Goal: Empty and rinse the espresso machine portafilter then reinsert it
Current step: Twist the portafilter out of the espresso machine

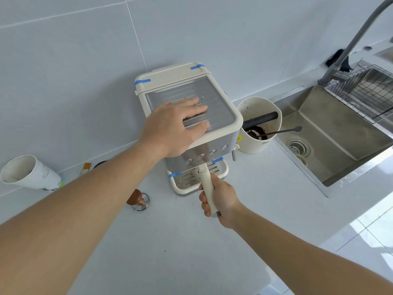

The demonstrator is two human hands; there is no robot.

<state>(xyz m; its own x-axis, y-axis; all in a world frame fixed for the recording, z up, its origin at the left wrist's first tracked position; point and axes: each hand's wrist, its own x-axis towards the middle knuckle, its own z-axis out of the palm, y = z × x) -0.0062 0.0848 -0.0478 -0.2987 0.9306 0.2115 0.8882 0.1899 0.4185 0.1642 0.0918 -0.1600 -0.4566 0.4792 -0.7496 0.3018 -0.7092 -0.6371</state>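
So the left hand (176,126) lies flat and spread on top of the espresso machine (191,124) mid-frame, holding nothing, just bracing it. The right hand (221,196) is wrapped tight around the portafilter (207,188) handle, which sticks out from under the front of the machine, over the drip tray (222,170); the basket end is hidden.

My worry is that if it takes a hard twist, the whole machine could skid on the counter (191,241) or tip. A sudden release could fling grounds, or knock the tamper (138,200) at lower left or the knock box (258,124) just right of the machine.
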